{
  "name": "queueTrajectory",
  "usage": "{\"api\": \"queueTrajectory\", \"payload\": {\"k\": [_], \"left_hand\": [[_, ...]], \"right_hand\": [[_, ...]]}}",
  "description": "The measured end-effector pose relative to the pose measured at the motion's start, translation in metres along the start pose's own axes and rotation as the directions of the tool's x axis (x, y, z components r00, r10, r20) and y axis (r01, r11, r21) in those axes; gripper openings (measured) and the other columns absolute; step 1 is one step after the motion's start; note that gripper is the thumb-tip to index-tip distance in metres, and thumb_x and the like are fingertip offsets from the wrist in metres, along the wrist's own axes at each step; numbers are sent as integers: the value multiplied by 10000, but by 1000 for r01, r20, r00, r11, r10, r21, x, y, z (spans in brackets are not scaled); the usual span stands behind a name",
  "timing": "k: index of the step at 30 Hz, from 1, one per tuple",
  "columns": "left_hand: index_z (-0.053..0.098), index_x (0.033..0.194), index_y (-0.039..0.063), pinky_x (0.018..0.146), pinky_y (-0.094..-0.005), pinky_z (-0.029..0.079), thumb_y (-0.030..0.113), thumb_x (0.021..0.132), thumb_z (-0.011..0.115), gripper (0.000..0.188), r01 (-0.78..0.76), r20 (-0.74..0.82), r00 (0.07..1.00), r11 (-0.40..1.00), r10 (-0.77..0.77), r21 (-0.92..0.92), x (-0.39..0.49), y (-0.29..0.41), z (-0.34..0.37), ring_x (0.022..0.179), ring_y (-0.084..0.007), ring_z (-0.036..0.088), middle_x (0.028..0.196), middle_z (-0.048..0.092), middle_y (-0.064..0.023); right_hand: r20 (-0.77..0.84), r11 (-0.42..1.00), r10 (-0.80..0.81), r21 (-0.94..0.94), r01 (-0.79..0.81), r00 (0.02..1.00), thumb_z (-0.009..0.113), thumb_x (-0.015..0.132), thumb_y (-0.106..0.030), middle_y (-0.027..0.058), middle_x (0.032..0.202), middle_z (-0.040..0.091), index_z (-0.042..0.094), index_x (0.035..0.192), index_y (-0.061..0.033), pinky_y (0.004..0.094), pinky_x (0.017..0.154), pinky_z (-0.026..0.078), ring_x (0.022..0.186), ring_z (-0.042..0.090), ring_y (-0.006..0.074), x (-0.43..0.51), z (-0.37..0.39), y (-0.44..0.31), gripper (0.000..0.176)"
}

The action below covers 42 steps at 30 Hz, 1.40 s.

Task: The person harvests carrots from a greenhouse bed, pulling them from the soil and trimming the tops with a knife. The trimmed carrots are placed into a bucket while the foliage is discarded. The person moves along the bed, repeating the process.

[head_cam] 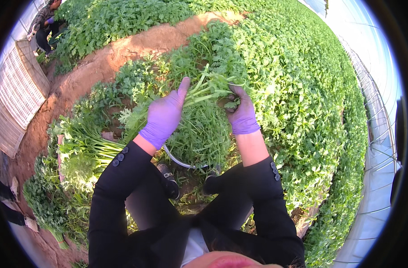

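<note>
My left hand, in a purple glove, is closed around a bunch of leafy green stalks, its thumb pointing up. The leaves hang to the left of that hand; the stem ends point right. At those ends my right hand, in a soiled purple glove, has its fingers curled, with a bit of leaf at the fingertips. Whether it grips a stem is hard to see. Below both hands, a round container with a pale rim is heaped with loose greens. More cut stalks lie in a pile at the left.
Dense leafy plants grow at the right and ahead. A bare soil ridge curves across the upper left. Plastic crates stand at the left. A tied bunch lies lower left. Another person crouches at the upper left; someone's shoes show lower left.
</note>
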State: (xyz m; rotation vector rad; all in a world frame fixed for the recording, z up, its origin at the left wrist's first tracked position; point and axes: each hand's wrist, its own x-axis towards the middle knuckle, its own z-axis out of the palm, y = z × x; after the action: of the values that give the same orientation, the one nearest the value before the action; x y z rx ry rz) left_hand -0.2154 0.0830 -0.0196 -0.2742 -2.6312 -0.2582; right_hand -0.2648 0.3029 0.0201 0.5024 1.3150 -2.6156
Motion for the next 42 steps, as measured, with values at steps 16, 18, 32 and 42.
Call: {"api": "queueTrajectory", "payload": {"k": [16, 18, 32, 42], "left_hand": [[531, 1311, 257, 606, -356, 533, 40, 718, 692, 652, -32, -209, 977, 950, -35, -311, 3, -6, -16, 737, -260, 668, 1043, 683, -41], [514, 1333, 262, 582, -363, 523, 30, 708, 675, 686, -131, -183, 979, 962, 88, -239, 2, -4, -15, 703, -262, 656, 1044, 682, -31], [604, 1187, -8, 862, -270, 512, 107, 844, 759, 393, 334, 283, 905, 118, -318, -935, 6, -5, -13, 940, -108, 637, 1063, 694, -63], [542, 1291, -21, 942, -284, 482, 127, 802, 800, 573, 471, 479, 878, 179, 2, -864, 2, 13, -14, 1014, -120, 609, 1116, 677, -59]], "right_hand": [[733, 956, 286, -175, -235, 617, 671, 889, -141, 143, 1242, 587, 445, 1383, -55, 324, 757, 559, 1046, 641, 250, 16, -31, 11, 551], [632, 976, 213, -112, -185, 745, 659, 899, -138, 98, 1092, 644, 547, 1258, -26, 264, 620, 518, 891, 650, 191, 11, -17, 23, 392], [468, 808, 370, -589, -29, 803, 738, 842, -108, 134, 1286, 563, 406, 1406, 32, 388, 989, 495, 1177, 566, 237, 33, -74, -12, 669], [418, 729, 278, -678, 93, 865, 728, 852, -121, 20, 878, 655, 624, 1125, -27, 213, 438, 323, 596, 518, 62, -3, -18, -1, 307]]}}
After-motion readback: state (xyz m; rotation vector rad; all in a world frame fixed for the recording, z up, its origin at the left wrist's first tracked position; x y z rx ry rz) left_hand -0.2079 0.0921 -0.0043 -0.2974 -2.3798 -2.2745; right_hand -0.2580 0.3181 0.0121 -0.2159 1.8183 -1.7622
